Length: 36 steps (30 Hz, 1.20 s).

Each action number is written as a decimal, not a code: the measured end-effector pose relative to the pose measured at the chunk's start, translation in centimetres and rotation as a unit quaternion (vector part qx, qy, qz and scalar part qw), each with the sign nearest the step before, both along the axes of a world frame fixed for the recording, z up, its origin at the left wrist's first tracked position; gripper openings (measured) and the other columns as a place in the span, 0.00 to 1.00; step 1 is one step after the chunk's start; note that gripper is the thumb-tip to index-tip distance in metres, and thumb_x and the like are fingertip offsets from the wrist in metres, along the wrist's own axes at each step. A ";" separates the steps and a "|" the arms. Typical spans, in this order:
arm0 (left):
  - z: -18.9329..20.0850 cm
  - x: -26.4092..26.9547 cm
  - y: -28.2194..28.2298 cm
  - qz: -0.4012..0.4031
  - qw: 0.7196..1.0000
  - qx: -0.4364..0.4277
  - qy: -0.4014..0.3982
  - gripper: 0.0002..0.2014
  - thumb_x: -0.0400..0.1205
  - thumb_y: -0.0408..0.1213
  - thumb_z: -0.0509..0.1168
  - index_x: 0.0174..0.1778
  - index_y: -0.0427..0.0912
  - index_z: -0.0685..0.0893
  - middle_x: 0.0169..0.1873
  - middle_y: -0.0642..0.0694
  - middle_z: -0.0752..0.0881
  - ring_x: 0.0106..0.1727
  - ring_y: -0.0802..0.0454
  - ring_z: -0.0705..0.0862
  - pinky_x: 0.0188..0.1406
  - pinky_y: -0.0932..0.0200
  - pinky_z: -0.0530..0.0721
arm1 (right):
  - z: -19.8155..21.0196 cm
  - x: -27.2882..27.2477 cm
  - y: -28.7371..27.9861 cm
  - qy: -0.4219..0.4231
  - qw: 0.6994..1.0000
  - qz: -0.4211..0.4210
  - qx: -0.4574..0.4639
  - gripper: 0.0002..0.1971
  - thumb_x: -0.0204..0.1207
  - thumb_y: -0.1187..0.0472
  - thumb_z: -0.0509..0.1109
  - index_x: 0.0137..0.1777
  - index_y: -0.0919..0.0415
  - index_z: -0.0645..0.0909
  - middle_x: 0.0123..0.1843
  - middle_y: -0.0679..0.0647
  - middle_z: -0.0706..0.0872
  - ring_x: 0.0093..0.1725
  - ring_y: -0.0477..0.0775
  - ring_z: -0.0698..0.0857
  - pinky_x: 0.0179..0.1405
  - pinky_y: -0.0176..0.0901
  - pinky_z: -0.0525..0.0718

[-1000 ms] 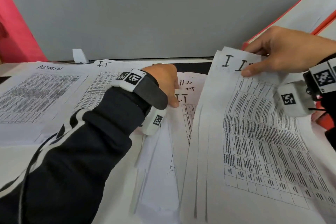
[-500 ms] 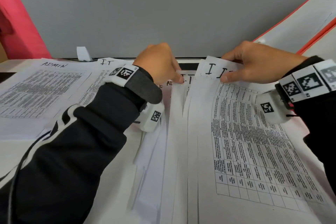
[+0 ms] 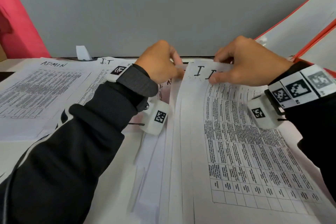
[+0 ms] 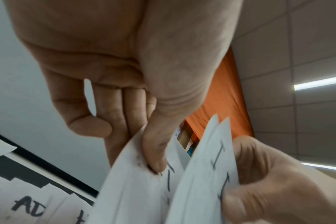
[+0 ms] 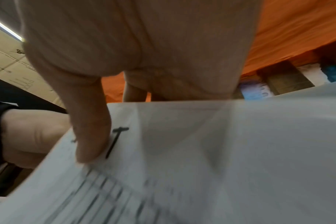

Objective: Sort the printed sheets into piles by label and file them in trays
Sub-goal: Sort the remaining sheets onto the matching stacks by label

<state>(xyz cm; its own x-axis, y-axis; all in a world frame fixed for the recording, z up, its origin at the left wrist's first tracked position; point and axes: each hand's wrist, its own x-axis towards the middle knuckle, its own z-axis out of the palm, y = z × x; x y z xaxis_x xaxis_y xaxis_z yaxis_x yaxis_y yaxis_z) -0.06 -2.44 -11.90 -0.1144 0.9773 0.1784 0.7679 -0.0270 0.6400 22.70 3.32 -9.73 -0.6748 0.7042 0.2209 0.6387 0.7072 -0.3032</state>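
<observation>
Right hand grips the top edge of the stack of sheets marked "I.T", thumb on the printed face just beside the handwritten label, fingers curled behind the top edge; stack is lifted at the far end & fans out toward the camera, its long left edges stepped one behind another. Left hand is just left of it, pinching the top corner of a few other sheets betw. thumb and fingers, w/ the little finger curled free; label on those is mostly hidden in the head view, so can't read it. The two hands sit close, nearly touching across the gap betw. the two bundles. Further left, flat on the desk: an "ADMIN" sheet and, overlapping its right edge, an "I.T" pile partly under the left sleeve. Far edge of the desk meets a grey wall, so little room past the hands. Orange trays stand right of the right hand, angled up, white sheets inside. Small white card stands at the wall behind the piles. Pink panel at far left.
</observation>
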 end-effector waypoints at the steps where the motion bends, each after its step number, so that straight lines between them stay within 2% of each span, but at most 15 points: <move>1: 0.1 -0.1 0.0 -0.003 1.000 0.000 -0.030 0.13 0.70 0.38 0.84 0.37 0.46 0.83 0.33 0.44 0.90 0.31 0.47 0.85 0.36 0.55 0.83 | 0.0 0.0 -0.1 -0.032 0.999 -0.008 0.004 0.09 0.69 0.49 0.84 0.36 0.53 0.91 0.32 0.49 0.89 0.32 0.48 0.85 0.37 0.50 0.86; 4: 0.0 -0.6 0.0 -0.017 0.992 -0.005 -0.122 0.23 0.62 0.36 0.89 0.43 0.46 0.82 0.40 0.40 0.94 0.39 0.42 0.92 0.44 0.48 0.89 | 0.1 0.5 0.2 -0.083 0.996 -0.044 0.008 0.07 0.70 0.48 0.83 0.42 0.49 0.93 0.33 0.45 0.91 0.34 0.46 0.88 0.40 0.49 0.88; 7: 0.1 -1.0 -0.2 -0.034 0.986 -0.012 -0.163 0.25 0.60 0.34 0.89 0.48 0.46 0.85 0.43 0.44 0.94 0.47 0.43 0.93 0.57 0.43 0.90 | 0.1 0.6 0.4 -0.061 0.996 -0.057 0.007 0.07 0.71 0.48 0.83 0.46 0.47 0.93 0.37 0.42 0.93 0.38 0.44 0.89 0.41 0.46 0.87; 12: 0.0 -0.7 -0.8 -0.063 0.970 -0.028 -0.232 0.26 0.65 0.26 0.85 0.57 0.41 0.87 0.45 0.46 0.94 0.46 0.46 0.94 0.48 0.47 0.93 | 0.0 0.0 -0.2 -0.004 0.999 -0.044 0.005 0.06 0.70 0.50 0.84 0.42 0.48 0.91 0.40 0.43 0.93 0.44 0.50 0.91 0.51 0.53 0.89; 16: 0.0 -0.6 -0.9 -0.071 0.963 -0.019 -0.260 0.26 0.65 0.23 0.84 0.57 0.38 0.86 0.45 0.43 0.94 0.46 0.45 0.94 0.43 0.48 0.93 | 0.0 -0.1 -0.4 0.004 0.999 -0.035 -0.025 0.06 0.71 0.52 0.85 0.40 0.49 0.90 0.38 0.45 0.93 0.42 0.47 0.91 0.48 0.50 0.89; 20: -0.1 -0.9 -0.6 -0.057 0.955 -0.008 -0.290 0.18 0.74 0.29 0.80 0.59 0.38 0.88 0.47 0.43 0.94 0.48 0.45 0.94 0.46 0.49 0.93 | 0.4 0.6 0.0 -0.007 0.999 -0.020 -0.027 0.11 0.70 0.62 0.86 0.44 0.53 0.87 0.41 0.48 0.94 0.41 0.49 0.91 0.48 0.50 0.89; 22: -0.2 -1.2 -0.4 -0.040 0.963 -0.013 -0.266 0.10 0.79 0.32 0.77 0.56 0.38 0.91 0.45 0.43 0.94 0.48 0.46 0.94 0.48 0.50 0.93 | 1.3 1.7 0.5 0.023 0.999 -0.036 -0.023 0.18 0.67 0.65 0.87 0.50 0.53 0.83 0.43 0.49 0.94 0.39 0.46 0.90 0.45 0.47 0.86; 24: -0.3 -1.3 -0.4 -0.043 0.968 -0.031 -0.246 0.09 0.81 0.34 0.76 0.56 0.37 0.92 0.46 0.41 0.94 0.50 0.44 0.94 0.53 0.47 0.92 | 2.1 2.7 0.8 0.072 0.996 -0.037 -0.046 0.25 0.65 0.64 0.88 0.56 0.48 0.81 0.43 0.49 0.95 0.37 0.41 0.90 0.44 0.45 0.86; 26: -0.4 -0.8 -0.4 -0.093 0.962 -0.053 -0.253 0.11 0.81 0.34 0.75 0.58 0.35 0.91 0.50 0.37 0.93 0.54 0.40 0.92 0.59 0.38 0.90 | 2.2 2.8 0.6 0.085 0.994 -0.016 -0.059 0.26 0.66 0.64 0.88 0.60 0.46 0.84 0.45 0.40 0.95 0.40 0.38 0.91 0.47 0.38 0.87; 28: -0.5 0.4 -0.7 -0.160 0.947 -0.077 -0.266 0.12 0.82 0.33 0.73 0.61 0.35 0.90 0.52 0.35 0.93 0.56 0.36 0.91 0.60 0.39 0.89 | 1.7 2.3 0.5 0.030 0.998 -0.006 -0.058 0.19 0.67 0.61 0.87 0.56 0.49 0.89 0.41 0.34 0.93 0.41 0.36 0.91 0.40 0.31 0.86; 29: -0.5 0.9 -0.8 -0.185 0.939 -0.089 -0.276 0.12 0.83 0.33 0.72 0.61 0.36 0.90 0.52 0.36 0.93 0.56 0.37 0.91 0.58 0.43 0.90 | 1.5 2.1 0.5 -0.005 0.998 -0.011 -0.057 0.14 0.67 0.56 0.87 0.52 0.49 0.91 0.39 0.36 0.93 0.40 0.38 0.92 0.37 0.33 0.87; 31: -0.4 1.4 -1.0 -0.199 0.932 -0.103 -0.284 0.09 0.87 0.36 0.68 0.59 0.40 0.90 0.53 0.39 0.93 0.53 0.40 0.91 0.56 0.48 0.90 | 1.2 2.5 1.5 -0.064 0.996 -0.025 -0.049 0.14 0.66 0.43 0.84 0.47 0.48 0.92 0.40 0.45 0.94 0.42 0.49 0.93 0.42 0.51 0.92; 33: -0.3 1.0 -1.0 -0.165 0.955 -0.096 -0.226 0.12 0.89 0.43 0.65 0.55 0.41 0.91 0.51 0.43 0.94 0.51 0.43 0.92 0.56 0.48 0.88 | 1.6 3.8 2.5 -0.082 0.995 -0.031 -0.039 0.10 0.70 0.45 0.83 0.47 0.48 0.91 0.43 0.47 0.95 0.45 0.56 0.93 0.50 0.65 0.91; 35: -0.3 0.2 -0.8 -0.103 0.990 -0.063 -0.067 0.13 0.84 0.51 0.70 0.49 0.45 0.93 0.44 0.49 0.94 0.47 0.49 0.93 0.56 0.51 0.88 | 2.3 5.8 3.3 -0.086 0.994 -0.034 -0.063 0.04 0.75 0.56 0.82 0.46 0.45 0.92 0.43 0.44 0.95 0.44 0.50 0.94 0.53 0.63 0.90; 36: -0.4 -0.2 -0.7 -0.078 0.995 -0.058 0.021 0.13 0.79 0.54 0.74 0.46 0.49 0.93 0.42 0.52 0.93 0.46 0.52 0.92 0.56 0.52 0.88 | 2.6 6.8 3.4 -0.073 0.993 -0.035 -0.087 0.09 0.76 0.60 0.81 0.46 0.42 0.92 0.43 0.41 0.95 0.44 0.46 0.94 0.53 0.58 0.90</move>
<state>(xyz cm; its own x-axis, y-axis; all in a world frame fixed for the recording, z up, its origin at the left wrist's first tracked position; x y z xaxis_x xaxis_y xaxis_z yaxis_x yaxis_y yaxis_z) -0.27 -3.15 -12.27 0.0454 0.9969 0.0641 0.7865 -0.0753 0.6129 29.53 6.73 -7.09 -0.6388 0.7694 -0.0043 0.7307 0.6049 -0.3166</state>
